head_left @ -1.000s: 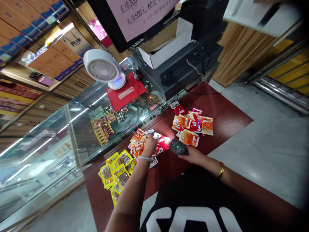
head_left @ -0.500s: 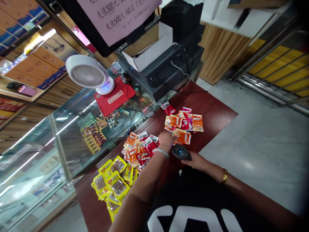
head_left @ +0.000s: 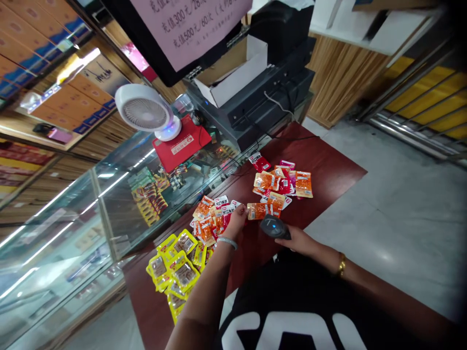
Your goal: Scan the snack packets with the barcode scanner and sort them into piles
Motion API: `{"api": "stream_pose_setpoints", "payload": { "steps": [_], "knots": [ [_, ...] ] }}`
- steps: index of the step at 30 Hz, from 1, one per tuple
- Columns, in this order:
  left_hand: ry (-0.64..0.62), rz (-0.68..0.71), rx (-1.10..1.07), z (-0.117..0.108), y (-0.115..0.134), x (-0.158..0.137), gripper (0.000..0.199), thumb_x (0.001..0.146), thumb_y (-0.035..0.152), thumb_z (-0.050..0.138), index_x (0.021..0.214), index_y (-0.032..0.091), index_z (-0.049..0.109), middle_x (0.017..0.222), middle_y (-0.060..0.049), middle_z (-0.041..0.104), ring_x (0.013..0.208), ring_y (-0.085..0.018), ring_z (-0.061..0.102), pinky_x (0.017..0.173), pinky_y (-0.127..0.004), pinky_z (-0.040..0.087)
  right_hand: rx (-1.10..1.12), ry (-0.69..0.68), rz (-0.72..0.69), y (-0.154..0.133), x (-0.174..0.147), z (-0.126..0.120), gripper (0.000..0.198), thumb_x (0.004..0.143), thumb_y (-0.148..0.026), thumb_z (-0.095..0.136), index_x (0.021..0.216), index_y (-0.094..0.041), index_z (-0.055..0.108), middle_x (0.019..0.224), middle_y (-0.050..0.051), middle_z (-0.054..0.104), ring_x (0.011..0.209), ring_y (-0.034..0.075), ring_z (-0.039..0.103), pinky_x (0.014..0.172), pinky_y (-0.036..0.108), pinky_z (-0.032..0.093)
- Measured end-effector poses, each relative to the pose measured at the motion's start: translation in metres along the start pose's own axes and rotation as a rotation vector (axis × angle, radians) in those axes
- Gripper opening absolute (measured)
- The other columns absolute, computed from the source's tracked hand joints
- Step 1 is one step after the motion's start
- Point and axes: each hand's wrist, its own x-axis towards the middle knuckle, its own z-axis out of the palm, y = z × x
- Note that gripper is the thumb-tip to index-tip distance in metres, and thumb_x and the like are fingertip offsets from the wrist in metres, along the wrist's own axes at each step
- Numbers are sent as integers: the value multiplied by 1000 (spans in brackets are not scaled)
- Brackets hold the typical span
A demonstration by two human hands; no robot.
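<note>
My left hand (head_left: 239,217) is closed on the left end of an orange snack packet (head_left: 257,211), between the two heaps of orange and red packets. In my right hand (head_left: 297,239) is a black barcode scanner (head_left: 275,227) with a blue light on top, its head close by the orange packet's right end. Just beyond lies the right heap of orange and red packets (head_left: 282,181). To the left of my left hand sits another heap of orange and red packets (head_left: 207,221), partly covered by that hand. Yellow snack packets (head_left: 178,267) are piled at the near left.
The dark red counter top (head_left: 328,160) adjoins a glass display case (head_left: 120,194). On the glass stand a white fan (head_left: 146,109), a red mat (head_left: 182,146) and a dark cash drawer (head_left: 251,119) bearing an open white box (head_left: 237,78). A monitor (head_left: 156,48) hangs over the back.
My left hand has moved left from the right heap, drawing an orange packet with it. The scanner stays in my right hand at nearly the same place.
</note>
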Motion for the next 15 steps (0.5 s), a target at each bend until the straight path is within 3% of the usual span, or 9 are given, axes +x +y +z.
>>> {"api": "stream_pose_setpoints", "payload": {
  "steps": [7, 11, 13, 15],
  "knots": [
    [87, 57, 186, -28, -11, -31, 12, 83, 27, 52, 77, 17, 56, 64, 2, 52, 57, -10, 43, 56, -22, 36, -96, -119, -22, -32, 10, 16, 44, 75, -42, 73, 112, -17, 69, 100, 8, 77, 91, 29, 70, 83, 39, 54],
    [61, -9, 395, -72, -7, -56, 14, 86, 29, 51, 79, 19, 58, 73, -1, 60, 68, -14, 54, 67, -24, 43, -108, -102, -46, -29, 12, 19, 45, 72, -42, 76, 110, -19, 71, 100, 7, 77, 92, 29, 70, 84, 39, 54],
    [143, -123, 645, -96, -1, -66, 14, 86, 31, 53, 86, 21, 62, 80, -3, 65, 76, -17, 59, 72, -27, 44, -101, -94, -50, -25, 11, 18, 44, 72, -41, 76, 109, -20, 71, 102, 7, 77, 93, 29, 70, 84, 39, 54],
    [300, -149, 862, -108, 9, -68, 19, 84, 35, 58, 96, 22, 64, 95, -8, 68, 89, -23, 61, 79, -32, 45, -103, -86, -26, -20, 9, 16, 42, 73, -42, 75, 109, -19, 70, 101, 8, 77, 92, 30, 70, 83, 39, 54]
  ]
}}
